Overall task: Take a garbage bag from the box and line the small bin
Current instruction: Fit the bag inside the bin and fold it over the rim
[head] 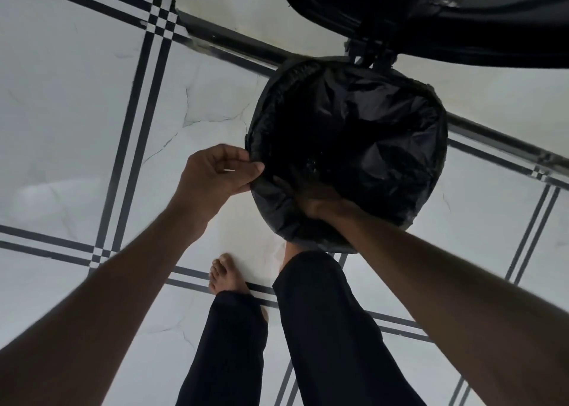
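Note:
A small round bin [431,196] stands on the tiled floor, seen from above. A black garbage bag [369,134] fills its inside and is folded over the rim. My left hand [215,171] pinches the bag's edge at the bin's left rim. Inside the near rim, my right hand [314,199] presses with its fingers curled over the bag. The bin's black lid [462,14] stands raised behind it. The box of bags is not in view.
White marble-look floor tiles [77,97] with black stripe borders surround the bin. My bare left foot [224,273] and dark trouser legs [323,328] stand just in front of the bin. A dark skirting strip [234,48] runs along the wall base behind.

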The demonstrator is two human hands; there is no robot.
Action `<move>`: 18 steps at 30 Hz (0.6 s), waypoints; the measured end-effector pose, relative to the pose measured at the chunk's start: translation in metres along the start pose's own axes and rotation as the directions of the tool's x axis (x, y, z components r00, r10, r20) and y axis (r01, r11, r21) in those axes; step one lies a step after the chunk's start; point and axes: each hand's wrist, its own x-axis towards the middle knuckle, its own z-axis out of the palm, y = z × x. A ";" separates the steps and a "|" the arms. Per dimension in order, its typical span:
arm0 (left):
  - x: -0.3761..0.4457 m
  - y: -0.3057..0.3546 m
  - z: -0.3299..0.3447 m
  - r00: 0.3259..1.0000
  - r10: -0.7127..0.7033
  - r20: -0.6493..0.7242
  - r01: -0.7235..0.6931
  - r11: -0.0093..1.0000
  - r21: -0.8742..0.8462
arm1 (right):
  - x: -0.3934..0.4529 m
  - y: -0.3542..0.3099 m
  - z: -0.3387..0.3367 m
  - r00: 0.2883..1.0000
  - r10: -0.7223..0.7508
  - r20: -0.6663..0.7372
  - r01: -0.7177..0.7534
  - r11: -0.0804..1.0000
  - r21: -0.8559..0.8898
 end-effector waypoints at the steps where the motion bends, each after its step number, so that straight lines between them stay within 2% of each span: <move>1: -0.001 0.002 0.002 0.998 0.031 -0.046 -0.027 0.996 0.087 | -0.005 -0.001 -0.010 0.997 0.024 -0.075 -0.020 0.998 0.058; 3: -0.003 0.007 0.004 0.972 0.151 -0.179 -0.099 0.958 0.270 | -0.020 0.001 -0.034 0.956 0.025 -0.292 0.008 0.994 0.112; 5: -0.008 0.021 0.006 0.908 0.350 -0.231 -0.242 0.887 0.393 | -0.046 0.009 -0.057 0.827 -0.044 -0.560 0.103 0.992 0.075; 7: -0.009 0.039 0.013 0.820 0.554 -0.144 -0.416 0.749 0.516 | -0.073 0.019 -0.080 0.647 -0.121 -0.753 0.199 0.980 0.014; 8: -0.007 0.049 0.020 0.788 0.612 -0.065 -0.471 0.667 0.578 | -0.080 0.025 -0.090 0.585 -0.148 -0.797 0.195 0.980 -0.039; 9: -0.006 0.058 0.028 0.770 0.638 0.028 -0.506 0.582 0.636 | -0.087 0.031 -0.099 0.552 -0.160 -0.818 0.146 0.985 -0.094; 11: 0.000 0.073 0.050 0.748 0.627 0.218 -0.555 0.411 0.723 | -0.092 0.043 -0.111 0.546 -0.149 -0.824 0.025 0.986 -0.162; 13: 0.008 0.079 0.069 0.736 0.584 0.343 -0.582 0.288 0.760 | -0.090 0.053 -0.119 0.564 -0.153 -0.811 -0.004 0.982 -0.187; 16: 0.024 0.082 0.085 0.752 0.547 0.369 -0.556 0.225 0.800 | -0.077 0.062 -0.128 0.609 -0.220 -0.762 0.115 0.975 -0.190; 18: 0.031 0.084 0.087 0.746 0.577 0.331 -0.544 0.243 0.803 | -0.067 0.063 -0.137 0.635 -0.180 -0.751 0.163 0.982 -0.097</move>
